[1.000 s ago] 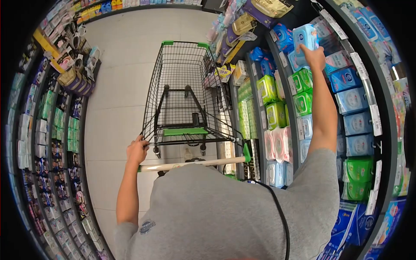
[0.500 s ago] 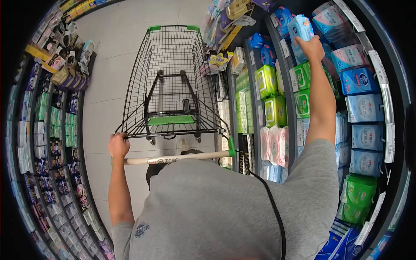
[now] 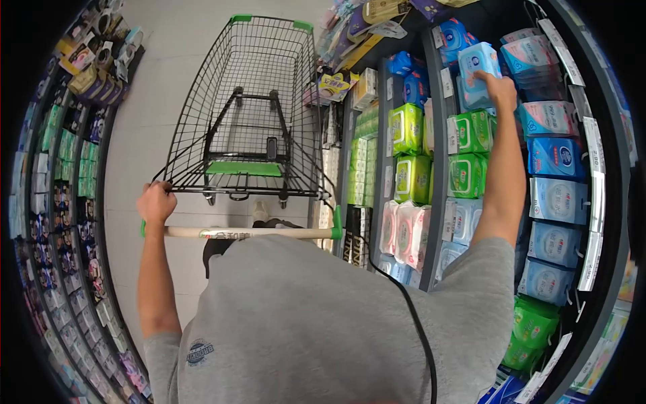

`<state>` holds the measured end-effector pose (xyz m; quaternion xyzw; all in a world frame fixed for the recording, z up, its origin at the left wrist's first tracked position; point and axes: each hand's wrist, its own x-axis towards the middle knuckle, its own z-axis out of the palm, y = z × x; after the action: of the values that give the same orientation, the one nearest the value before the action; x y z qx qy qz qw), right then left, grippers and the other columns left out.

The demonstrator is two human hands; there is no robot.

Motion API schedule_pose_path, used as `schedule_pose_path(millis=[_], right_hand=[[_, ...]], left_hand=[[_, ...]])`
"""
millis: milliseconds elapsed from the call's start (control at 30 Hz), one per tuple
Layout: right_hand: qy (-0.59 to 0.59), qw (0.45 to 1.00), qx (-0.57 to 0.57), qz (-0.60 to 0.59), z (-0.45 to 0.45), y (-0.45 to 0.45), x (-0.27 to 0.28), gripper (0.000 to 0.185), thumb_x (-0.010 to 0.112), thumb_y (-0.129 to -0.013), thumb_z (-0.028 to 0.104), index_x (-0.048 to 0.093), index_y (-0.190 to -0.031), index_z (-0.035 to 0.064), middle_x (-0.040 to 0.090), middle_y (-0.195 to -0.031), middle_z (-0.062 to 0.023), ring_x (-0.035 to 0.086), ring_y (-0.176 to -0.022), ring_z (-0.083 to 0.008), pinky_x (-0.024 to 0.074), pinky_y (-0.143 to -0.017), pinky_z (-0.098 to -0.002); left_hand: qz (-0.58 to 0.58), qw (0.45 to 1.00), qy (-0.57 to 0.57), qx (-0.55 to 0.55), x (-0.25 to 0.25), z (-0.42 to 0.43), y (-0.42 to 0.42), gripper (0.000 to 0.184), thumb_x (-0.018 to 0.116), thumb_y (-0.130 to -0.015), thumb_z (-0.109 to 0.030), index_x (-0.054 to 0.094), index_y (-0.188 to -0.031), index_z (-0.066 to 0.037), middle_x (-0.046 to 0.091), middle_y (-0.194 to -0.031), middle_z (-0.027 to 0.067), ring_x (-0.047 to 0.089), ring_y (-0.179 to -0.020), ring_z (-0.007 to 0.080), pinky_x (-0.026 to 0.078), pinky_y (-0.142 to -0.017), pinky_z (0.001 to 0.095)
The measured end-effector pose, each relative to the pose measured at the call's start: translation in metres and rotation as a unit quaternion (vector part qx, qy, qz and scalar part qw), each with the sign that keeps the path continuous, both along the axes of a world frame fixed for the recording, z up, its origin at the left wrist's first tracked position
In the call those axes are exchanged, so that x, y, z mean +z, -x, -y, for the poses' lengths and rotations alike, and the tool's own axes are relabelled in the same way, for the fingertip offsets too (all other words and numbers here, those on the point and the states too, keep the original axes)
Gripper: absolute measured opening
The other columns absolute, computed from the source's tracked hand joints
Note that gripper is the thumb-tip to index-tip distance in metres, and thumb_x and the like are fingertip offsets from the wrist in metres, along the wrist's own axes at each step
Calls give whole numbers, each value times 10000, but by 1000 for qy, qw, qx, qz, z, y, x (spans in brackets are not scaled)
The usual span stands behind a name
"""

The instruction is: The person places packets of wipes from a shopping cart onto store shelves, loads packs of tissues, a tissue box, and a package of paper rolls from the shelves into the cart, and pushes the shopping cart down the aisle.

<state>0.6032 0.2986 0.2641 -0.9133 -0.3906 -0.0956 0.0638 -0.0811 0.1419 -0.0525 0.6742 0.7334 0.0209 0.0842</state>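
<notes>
My right hand (image 3: pixel 496 91) reaches to the shelf and grips a light blue wipes pack (image 3: pixel 479 66) by its lower right side, with more light blue packaging just behind it. My left hand (image 3: pixel 157 202) is wrapped round the left rear corner of a black wire shopping cart (image 3: pixel 242 135), above the left end of the pale handle bar (image 3: pixel 269 233). The basket shows bare wire mesh with a green flap (image 3: pixel 243 168) at its near end. Bright green wipes packs (image 3: pixel 468 176) sit on the shelf below my right hand.
Shelves of packs with price strips (image 3: pixel 595 195) curve along the right. Yellow-green packs (image 3: pixel 412 178) and pink-white packs (image 3: pixel 405 229) stand between the cart and my right arm. Another stocked shelf (image 3: pixel 74 222) lines the left. Pale floor tiles (image 3: pixel 131 148) run between.
The cart and my left hand have shifted left in the view, and the cart has moved slightly up. My right hand still grips the light blue pack, which is tilted a little differently.
</notes>
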Motion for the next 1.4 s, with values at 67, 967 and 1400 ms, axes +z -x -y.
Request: schedule_pose_path(millis=[67, 967, 1400], right_hand=[[6, 1000, 15, -7, -3, -11, 0, 868, 729, -522, 591, 661, -1100, -53, 670, -1108, -212, 655, -1024, -323, 486, -866, -394], [53, 998, -9, -15, -28, -32, -23, 835, 732, -550, 557, 663, -1115, -54, 660, -1150, -195, 638, -1070, -315, 461, -898, -376], [90, 995, -42, 3, -22, -14, -33, 750, 747, -550, 505, 681, -1148, 57, 658, -1185, -147, 634, -1079, -317, 477, -887, -407]], left_hand=[[-23, 1000, 8, 7, -3, 0, 6, 184, 605, -727, -150, 734, -858, -146, 695, -937, 20, 610, -940, 261, 533, -769, 398], [-43, 999, 15, -27, -11, -2, 3, 185, 596, -745, -147, 720, -881, -163, 684, -927, 14, 591, -941, 256, 525, -780, 388], [-43, 999, 12, -22, -9, -2, 1, 179, 596, -744, -135, 720, -871, -163, 683, -912, 21, 595, -930, 255, 525, -775, 384]])
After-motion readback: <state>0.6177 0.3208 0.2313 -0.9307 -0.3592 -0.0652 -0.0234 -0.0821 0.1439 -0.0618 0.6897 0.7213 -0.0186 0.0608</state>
